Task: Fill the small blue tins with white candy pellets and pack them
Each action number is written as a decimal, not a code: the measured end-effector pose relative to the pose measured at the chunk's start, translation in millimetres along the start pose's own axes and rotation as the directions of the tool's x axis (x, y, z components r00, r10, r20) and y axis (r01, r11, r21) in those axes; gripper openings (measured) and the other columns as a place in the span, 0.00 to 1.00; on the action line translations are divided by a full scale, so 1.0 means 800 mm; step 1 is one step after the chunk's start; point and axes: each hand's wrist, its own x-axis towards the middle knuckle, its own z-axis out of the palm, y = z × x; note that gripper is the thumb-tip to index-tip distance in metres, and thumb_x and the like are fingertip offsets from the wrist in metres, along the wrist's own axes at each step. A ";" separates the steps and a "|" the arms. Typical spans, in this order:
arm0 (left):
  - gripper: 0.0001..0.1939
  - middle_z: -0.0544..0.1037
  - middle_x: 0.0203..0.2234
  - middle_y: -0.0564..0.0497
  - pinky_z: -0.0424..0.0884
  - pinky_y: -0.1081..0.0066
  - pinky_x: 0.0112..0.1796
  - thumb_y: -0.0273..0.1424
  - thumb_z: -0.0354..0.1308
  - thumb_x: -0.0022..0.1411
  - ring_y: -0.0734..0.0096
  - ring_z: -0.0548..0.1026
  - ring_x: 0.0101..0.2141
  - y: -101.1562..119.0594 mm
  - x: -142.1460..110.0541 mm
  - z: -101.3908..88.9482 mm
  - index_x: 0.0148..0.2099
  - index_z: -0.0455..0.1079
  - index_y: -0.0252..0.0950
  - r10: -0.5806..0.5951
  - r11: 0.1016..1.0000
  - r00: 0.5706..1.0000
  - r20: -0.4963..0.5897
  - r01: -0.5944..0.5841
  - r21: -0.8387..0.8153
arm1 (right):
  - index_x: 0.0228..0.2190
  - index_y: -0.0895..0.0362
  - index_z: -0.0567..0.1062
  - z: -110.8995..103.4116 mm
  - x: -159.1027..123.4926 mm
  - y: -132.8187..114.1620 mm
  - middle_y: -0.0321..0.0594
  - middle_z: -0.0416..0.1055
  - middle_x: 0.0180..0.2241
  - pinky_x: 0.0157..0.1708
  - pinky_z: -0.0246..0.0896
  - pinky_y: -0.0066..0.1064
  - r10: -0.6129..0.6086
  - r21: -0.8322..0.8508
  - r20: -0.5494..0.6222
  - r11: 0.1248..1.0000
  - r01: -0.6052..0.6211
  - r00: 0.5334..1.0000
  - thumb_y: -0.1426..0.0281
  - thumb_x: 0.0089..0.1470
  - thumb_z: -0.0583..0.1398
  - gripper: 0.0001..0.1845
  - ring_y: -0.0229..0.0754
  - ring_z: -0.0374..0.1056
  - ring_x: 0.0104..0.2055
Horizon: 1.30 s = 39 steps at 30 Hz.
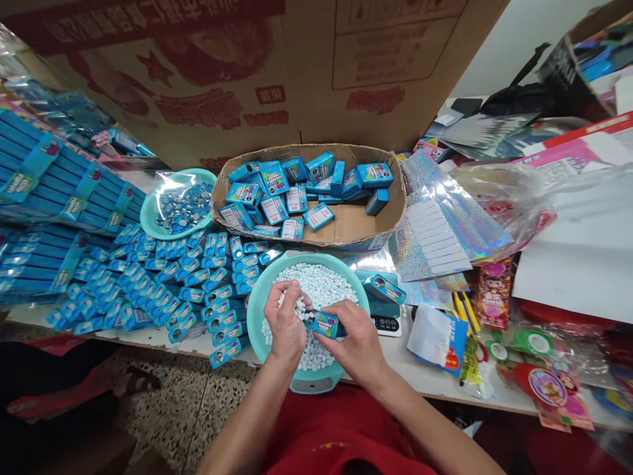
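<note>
My right hand (357, 343) grips a small blue candy tin (325, 324), tilted on its side over a turquoise basin (258, 290). Small white candies (321, 284) fill the basin. My left hand (285, 326) is curled around a clump of the same candies, its fingers against the tin's left end. How far the tin is filled cannot be seen. On a small digital scale (388, 324) right of the basin lies another blue tin (384, 288). Many similar tins (217, 310) stand in rows to the left of the basin.
Behind the basin a cut-down cardboard box (341, 227) holds several blue tins. A second turquoise bowl (148, 221) contains shiny round lids. Wrapped stacks of blue boxes (59, 178) rise at left. Holographic sheets (435, 218), a marker pair and tape (538, 343) lie at right. A large carton (306, 66) stands behind.
</note>
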 end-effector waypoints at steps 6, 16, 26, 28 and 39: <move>0.13 0.66 0.15 0.59 0.61 0.77 0.24 0.38 0.63 0.50 0.79 0.65 0.19 -0.013 0.004 -0.002 0.30 0.64 0.35 -0.039 0.999 0.998 -0.053 0.040 0.034 | 0.34 0.54 0.72 0.014 -0.002 0.008 0.39 0.72 0.31 0.33 0.59 0.34 0.033 -0.042 0.018 0.999 -0.032 0.999 0.69 0.47 0.63 0.10 0.44 0.68 0.35; 0.18 0.62 0.15 0.59 0.60 0.77 0.21 0.42 0.61 0.53 0.80 0.63 0.17 -0.008 -0.005 0.002 0.25 0.60 0.35 0.006 1.000 0.997 -0.075 -0.007 -0.014 | 0.34 0.54 0.71 0.010 -0.007 0.001 0.39 0.72 0.31 0.33 0.59 0.34 0.024 -0.009 -0.015 1.000 -0.025 1.000 0.71 0.46 0.64 0.11 0.45 0.68 0.36; 0.18 0.61 0.18 0.58 0.63 0.76 0.25 0.41 0.59 0.55 0.79 0.65 0.21 0.007 -0.010 0.005 0.23 0.59 0.35 0.064 0.996 0.998 -0.005 -0.064 -0.061 | 0.36 0.53 0.72 0.006 -0.010 0.001 0.40 0.72 0.33 0.36 0.62 0.35 0.061 0.099 -0.066 0.994 -0.055 0.996 0.70 0.46 0.64 0.12 0.45 0.68 0.38; 0.17 0.61 0.19 0.58 0.63 0.76 0.25 0.40 0.60 0.54 0.79 0.64 0.22 0.006 -0.011 0.006 0.24 0.59 0.35 0.078 0.995 0.997 0.001 -0.078 -0.059 | 0.36 0.54 0.72 0.005 -0.011 0.001 0.40 0.72 0.33 0.36 0.62 0.35 0.066 0.114 -0.077 0.992 -0.057 0.995 0.69 0.46 0.64 0.13 0.45 0.68 0.38; 0.17 0.62 0.17 0.59 0.59 0.79 0.22 0.40 0.61 0.53 0.82 0.61 0.19 -0.007 -0.010 0.012 0.24 0.60 0.35 0.169 0.983 0.986 0.014 -0.169 0.067 | 0.35 0.54 0.72 0.005 -0.011 0.001 0.39 0.70 0.32 0.36 0.63 0.35 0.081 0.119 -0.112 0.991 -0.068 0.990 0.72 0.44 0.64 0.12 0.44 0.67 0.37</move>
